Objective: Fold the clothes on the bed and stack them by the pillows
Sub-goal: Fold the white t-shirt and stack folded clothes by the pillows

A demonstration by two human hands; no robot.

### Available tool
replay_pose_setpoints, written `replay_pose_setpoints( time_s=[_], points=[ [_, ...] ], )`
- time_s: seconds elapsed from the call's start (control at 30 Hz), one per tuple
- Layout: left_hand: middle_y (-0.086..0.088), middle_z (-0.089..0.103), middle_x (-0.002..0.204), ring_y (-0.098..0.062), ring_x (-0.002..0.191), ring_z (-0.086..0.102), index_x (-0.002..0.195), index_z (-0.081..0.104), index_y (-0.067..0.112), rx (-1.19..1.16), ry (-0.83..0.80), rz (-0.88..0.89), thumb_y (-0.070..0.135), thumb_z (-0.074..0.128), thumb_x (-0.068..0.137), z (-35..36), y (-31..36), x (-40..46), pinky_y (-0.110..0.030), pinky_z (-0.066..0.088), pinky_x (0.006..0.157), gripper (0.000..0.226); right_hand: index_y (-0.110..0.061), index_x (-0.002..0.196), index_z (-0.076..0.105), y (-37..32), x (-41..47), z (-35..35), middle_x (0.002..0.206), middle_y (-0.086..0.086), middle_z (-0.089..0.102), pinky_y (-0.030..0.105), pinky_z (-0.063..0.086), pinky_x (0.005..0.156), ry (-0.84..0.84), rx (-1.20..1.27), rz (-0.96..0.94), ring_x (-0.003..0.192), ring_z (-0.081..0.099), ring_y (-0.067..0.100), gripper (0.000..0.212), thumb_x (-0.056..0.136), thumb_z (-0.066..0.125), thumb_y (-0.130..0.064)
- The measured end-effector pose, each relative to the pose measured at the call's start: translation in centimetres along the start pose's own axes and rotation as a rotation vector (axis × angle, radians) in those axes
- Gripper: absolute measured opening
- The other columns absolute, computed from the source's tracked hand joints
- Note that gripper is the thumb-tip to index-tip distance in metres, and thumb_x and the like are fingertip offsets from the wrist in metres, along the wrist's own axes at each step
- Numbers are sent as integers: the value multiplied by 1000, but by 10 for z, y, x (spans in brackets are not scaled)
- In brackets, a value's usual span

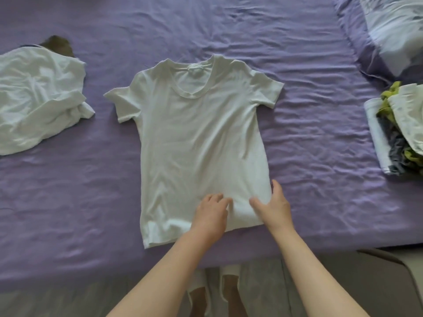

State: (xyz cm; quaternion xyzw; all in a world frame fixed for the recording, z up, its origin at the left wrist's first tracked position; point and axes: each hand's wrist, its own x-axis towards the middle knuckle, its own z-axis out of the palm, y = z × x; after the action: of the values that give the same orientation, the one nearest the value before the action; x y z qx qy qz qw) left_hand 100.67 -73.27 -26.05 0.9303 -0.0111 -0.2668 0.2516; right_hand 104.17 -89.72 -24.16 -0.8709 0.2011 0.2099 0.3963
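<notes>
A white T-shirt [194, 138] lies spread flat on the purple bed sheet [309, 133], neck away from me. My left hand [211, 213] rests on its lower hem area, fingers curled loosely on the cloth. My right hand [273, 207] lies flat by the shirt's lower right edge, thumb and fingers spread over the fabric. A crumpled white garment [39, 97] lies at the left with a dark brown piece [60, 46] behind it. A stack of folded clothes [398, 131], white, green and grey, sits at the right below the pillow [393, 30].
The bed's near edge runs along the bottom, with grey floor [258, 282] and my feet below it. A grey chair or furniture edge [393, 271] stands at the lower right. Bare purple sheet lies between the shirt and the stack.
</notes>
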Motion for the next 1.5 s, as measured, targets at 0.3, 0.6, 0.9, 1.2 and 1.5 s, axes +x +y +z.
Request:
replay_pose_setpoints(
  time_s=[0.3,0.6,0.9,1.2,1.5],
  points=[
    [0,20,156,-26,144,13,143,33,32,143,-78,37,22,36,98,9,28,6,-42,18,115,46,-22,139,34,12,-14,-14,126,3,57,29,41,81,61,-39,-122,110,56,25,59,86,60,-17],
    [-8,14,156,-28,144,10,133,45,32,202,-138,42,12,43,93,16,20,-4,-43,25,112,45,-8,112,51,38,-10,-11,107,12,53,39,39,71,121,-155,-60,92,53,34,27,85,51,-5],
    [-4,48,130,-28,121,37,125,59,23,232,-168,58,25,40,96,3,30,5,-36,38,91,35,-13,124,47,35,2,-14,122,10,52,37,34,88,249,-609,-100,113,48,28,40,84,50,-5],
    [-8,-5,160,-30,146,-1,147,25,29,218,-169,-74,19,41,96,-12,34,34,-44,15,117,54,-33,148,16,13,46,-10,159,-3,2,45,12,114,-267,-889,-484,145,2,13,60,95,44,-37],
    [-5,26,147,-27,133,24,135,42,25,158,-80,-108,23,45,93,-29,35,62,-37,34,102,42,-20,129,50,-20,67,-12,145,5,38,38,23,108,6,-736,-537,138,27,23,40,89,50,-16]
  ],
)
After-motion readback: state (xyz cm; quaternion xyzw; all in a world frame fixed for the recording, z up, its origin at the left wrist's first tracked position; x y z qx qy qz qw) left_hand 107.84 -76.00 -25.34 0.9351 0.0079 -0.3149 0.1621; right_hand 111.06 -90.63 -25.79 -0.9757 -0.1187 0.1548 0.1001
